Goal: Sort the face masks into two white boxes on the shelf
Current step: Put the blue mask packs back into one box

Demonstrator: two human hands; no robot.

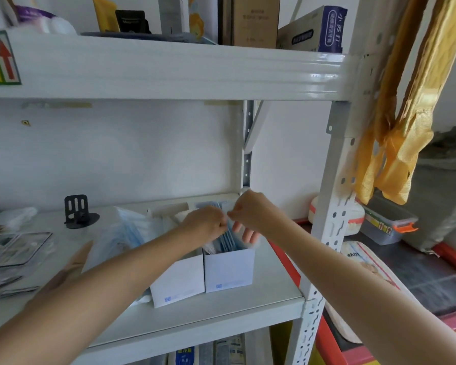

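Two white boxes (203,270) side by side near the shelf (195,320) front. Above the right box (229,270), left hand (208,223) closed, pinching a face mask (228,237); right hand (248,214) pinching its top edge, lower fingers spread. Best lowered upright, edges aligned with stacked masks. Beyond, loose bagged masks (132,230).

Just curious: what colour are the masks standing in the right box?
Light blue; the masks show in the head view.

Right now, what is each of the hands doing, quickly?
Left hand: closed, pinching a face mask over the right white box.
Right hand: thumb and forefinger pinch the same face mask; other fingers loose.
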